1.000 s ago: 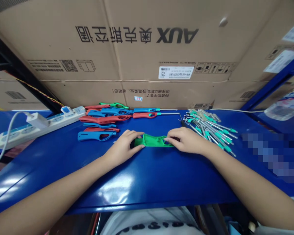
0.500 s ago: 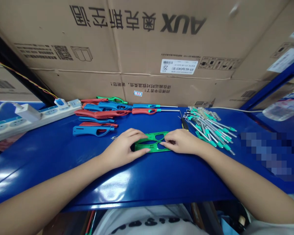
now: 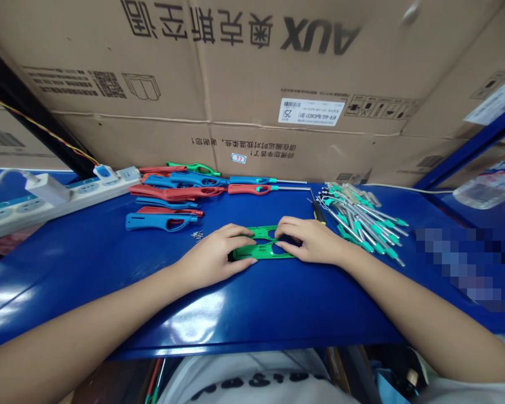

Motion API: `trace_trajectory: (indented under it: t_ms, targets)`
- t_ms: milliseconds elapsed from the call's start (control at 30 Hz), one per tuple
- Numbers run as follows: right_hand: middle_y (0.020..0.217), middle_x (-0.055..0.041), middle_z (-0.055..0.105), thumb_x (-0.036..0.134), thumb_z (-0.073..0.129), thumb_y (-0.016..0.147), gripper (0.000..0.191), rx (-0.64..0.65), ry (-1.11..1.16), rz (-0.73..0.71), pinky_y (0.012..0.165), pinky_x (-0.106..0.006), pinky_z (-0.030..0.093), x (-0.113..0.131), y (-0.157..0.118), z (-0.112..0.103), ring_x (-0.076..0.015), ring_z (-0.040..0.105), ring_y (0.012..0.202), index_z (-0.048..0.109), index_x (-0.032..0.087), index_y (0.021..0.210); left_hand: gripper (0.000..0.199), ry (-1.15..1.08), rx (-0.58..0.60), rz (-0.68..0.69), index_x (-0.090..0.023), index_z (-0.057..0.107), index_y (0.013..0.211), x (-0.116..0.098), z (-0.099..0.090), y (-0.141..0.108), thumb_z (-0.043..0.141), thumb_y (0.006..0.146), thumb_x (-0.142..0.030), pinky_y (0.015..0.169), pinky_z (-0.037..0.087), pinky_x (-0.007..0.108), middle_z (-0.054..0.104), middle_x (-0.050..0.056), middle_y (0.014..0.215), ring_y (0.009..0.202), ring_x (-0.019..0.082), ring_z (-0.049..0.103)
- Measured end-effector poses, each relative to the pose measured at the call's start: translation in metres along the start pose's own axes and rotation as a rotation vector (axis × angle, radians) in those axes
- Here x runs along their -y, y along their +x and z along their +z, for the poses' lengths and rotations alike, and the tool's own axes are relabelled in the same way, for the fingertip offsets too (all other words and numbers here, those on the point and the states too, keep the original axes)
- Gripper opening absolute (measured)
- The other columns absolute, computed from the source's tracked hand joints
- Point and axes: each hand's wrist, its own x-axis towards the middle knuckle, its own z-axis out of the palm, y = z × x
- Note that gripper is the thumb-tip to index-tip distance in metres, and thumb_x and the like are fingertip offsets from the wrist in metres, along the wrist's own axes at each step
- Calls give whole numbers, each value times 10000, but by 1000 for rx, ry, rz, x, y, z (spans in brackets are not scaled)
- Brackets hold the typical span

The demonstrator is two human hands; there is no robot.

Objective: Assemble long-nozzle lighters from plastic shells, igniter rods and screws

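Note:
Two green plastic lighter shell halves lie side by side on the blue table. The far half (image 3: 264, 232) and the near half (image 3: 264, 251) both have a trigger opening toward the right. My left hand (image 3: 214, 251) closes on their left ends, thumb along the near edge and fingers reaching over the far one. From the right, my right hand (image 3: 313, 240) grips them around the trigger openings, its curled fingers covering the far half's right end. Small screws (image 3: 197, 235) are scattered just beyond my left hand. A screwdriver (image 3: 318, 212) with a dark handle lies behind my right hand.
Blue and red lighter shells (image 3: 164, 221) are stacked at the left, beside a white power strip (image 3: 84, 191). Two assembled long lighters (image 3: 252, 189) lie at the back. Metal lighter tubes with teal parts (image 3: 364, 221) are heaped right. A cardboard wall (image 3: 235, 84) stands behind.
My right fingers have shifted left over the far shell half, covering more of its trigger opening. My left fingers have spread across both halves. The camera has moved slightly.

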Motion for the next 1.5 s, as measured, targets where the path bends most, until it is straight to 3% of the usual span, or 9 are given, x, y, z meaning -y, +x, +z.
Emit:
trace_trajectory:
  t_ms: [400, 667, 733, 833, 900, 1000, 1233, 1400, 1500]
  targets:
    - [1100, -79, 727, 318, 555, 989, 215, -63, -94, -76, 808, -296, 507, -3, -1, 2, -200, 692, 986, 722, 210, 1070, 294, -45, -27, 0, -215, 692, 1147, -3, -1, -1, 714, 896, -366, 1008, 531, 377, 673, 72, 1178, 1122, 227, 635]
    - [1108, -68, 742, 313, 523, 1011, 243, -150, -181, -78, 811, -299, 515, -4, 0, 1, -193, 698, 1000, 741, 216, 1059, 214, -25, -7, 16, -192, 699, 1114, -2, -1, -1, 665, 930, -296, 1018, 526, 377, 674, 88, 1172, 1140, 227, 627]
    - [1097, -73, 749, 276, 491, 1010, 258, -244, -245, 16, 811, -303, 513, -7, -1, -8, -203, 698, 999, 737, 212, 1056, 220, -23, -5, 13, -189, 699, 1114, -1, -2, -1, 663, 929, -303, 1018, 528, 382, 673, 92, 1175, 1142, 231, 628]
    - [1005, -84, 756, 266, 508, 963, 230, -339, -399, 348, 716, -317, 490, -16, -5, -32, -245, 700, 923, 729, 201, 975, 224, -16, 3, 5, -183, 701, 1107, -1, -3, -1, 657, 928, -309, 1013, 533, 388, 672, 99, 1173, 1143, 238, 630]
    - [960, -107, 744, 278, 538, 918, 196, -305, -479, 663, 640, -323, 446, -24, -10, -51, -279, 689, 884, 716, 196, 913, 220, -13, 8, 3, -182, 703, 1097, -1, -5, -1, 660, 921, -307, 1010, 535, 391, 674, 99, 1162, 1141, 241, 631]
    - [1043, -146, 721, 263, 551, 873, 208, -118, -496, 994, 614, -334, 401, -38, -21, -75, -318, 673, 936, 682, 200, 1021, 219, -10, 3, -6, -183, 704, 1084, -1, -6, -1, 672, 909, -309, 1005, 537, 393, 676, 94, 1157, 1136, 242, 632]
    - [893, -171, 686, 273, 722, 737, 115, 20, -425, 1140, 584, -379, 388, -64, -39, -89, -361, 653, 840, 649, 201, 790, 247, 1, 10, -28, -188, 699, 1090, 1, -6, 0, 669, 926, -371, 1008, 532, 405, 669, 89, 1163, 1136, 241, 631]
    - [855, -131, 687, 322, 688, 803, 133, -46, -372, 966, 617, -360, 400, -67, -38, -84, -299, 640, 808, 618, 210, 795, 236, -2, 11, -25, -193, 698, 1091, 2, -6, 1, 662, 932, -363, 1011, 532, 403, 663, 89, 1177, 1146, 240, 631]
    - [837, -98, 697, 356, 651, 847, 155, 66, -313, 893, 646, -340, 408, -61, -32, -74, -268, 644, 814, 631, 209, 802, 230, -6, 14, -21, -194, 697, 1087, 2, -7, 1, 659, 932, -359, 1010, 534, 406, 663, 91, 1173, 1140, 241, 635]
